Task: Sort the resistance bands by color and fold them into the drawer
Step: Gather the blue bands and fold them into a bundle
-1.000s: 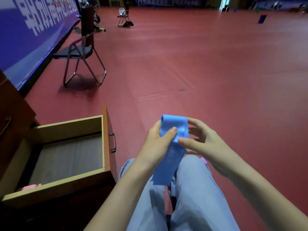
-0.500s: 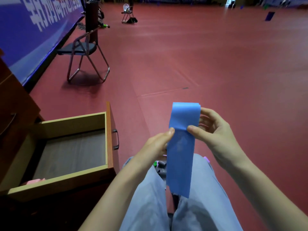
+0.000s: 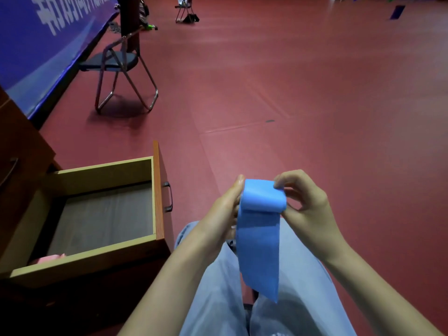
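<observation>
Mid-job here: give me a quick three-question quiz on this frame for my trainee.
1. True or false: the drawer stands shut.
2. Look at the left hand and the right hand. Which holds the blue band? A) left only B) right only C) both
3. Fill in: the item in the drawer's near corner is ____ in colour.
Key: 1 false, it is pulled open. 2 C. 3 pink.
</observation>
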Tool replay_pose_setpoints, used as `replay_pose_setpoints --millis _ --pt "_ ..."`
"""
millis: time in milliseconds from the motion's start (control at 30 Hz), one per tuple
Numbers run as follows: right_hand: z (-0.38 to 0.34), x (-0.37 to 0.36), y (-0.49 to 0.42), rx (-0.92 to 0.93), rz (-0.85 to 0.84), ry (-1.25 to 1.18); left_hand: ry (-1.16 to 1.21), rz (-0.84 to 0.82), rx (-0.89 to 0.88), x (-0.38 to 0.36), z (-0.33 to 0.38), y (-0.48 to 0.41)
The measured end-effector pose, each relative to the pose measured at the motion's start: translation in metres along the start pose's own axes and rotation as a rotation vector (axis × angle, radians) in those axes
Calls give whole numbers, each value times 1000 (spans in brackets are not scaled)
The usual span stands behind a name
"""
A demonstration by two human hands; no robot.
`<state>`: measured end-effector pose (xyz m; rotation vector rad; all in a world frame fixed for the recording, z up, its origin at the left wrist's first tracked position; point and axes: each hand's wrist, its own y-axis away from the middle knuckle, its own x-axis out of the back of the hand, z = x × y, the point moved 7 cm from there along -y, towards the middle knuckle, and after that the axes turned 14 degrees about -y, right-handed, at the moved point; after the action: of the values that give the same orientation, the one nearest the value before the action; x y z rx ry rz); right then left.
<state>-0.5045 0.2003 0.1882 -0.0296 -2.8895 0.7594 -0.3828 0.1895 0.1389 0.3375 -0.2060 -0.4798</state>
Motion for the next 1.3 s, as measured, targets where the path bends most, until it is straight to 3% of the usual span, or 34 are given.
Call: replay_pose_setpoints --millis 100,300,433,567,800,933,1100,1300 --pt "0 -7 4 47 -83 92 -25 22 7 1 -6 -3" --pt "10 -8 14 -130 -38 -63 -49 145 -106 4 0 0" --pt "28 -8 22 -395 147 -476 -16 243 -141 7 6 0" --pt "39 -39 34 -615 50 -558 -17 284 -162 -6 9 -2" --pt "41 -45 39 -646 -57 -435 -50 287 -141 -3 3 1" --pt "43 -37 45 -702 -9 -471 -26 250 -152 -4 2 2" --pt "41 -24 39 -600 94 -423 -17 221 -206 -2 6 3" --pt "40 -10 26 -460 260 -445 -59 73 -13 -6 -26 7"
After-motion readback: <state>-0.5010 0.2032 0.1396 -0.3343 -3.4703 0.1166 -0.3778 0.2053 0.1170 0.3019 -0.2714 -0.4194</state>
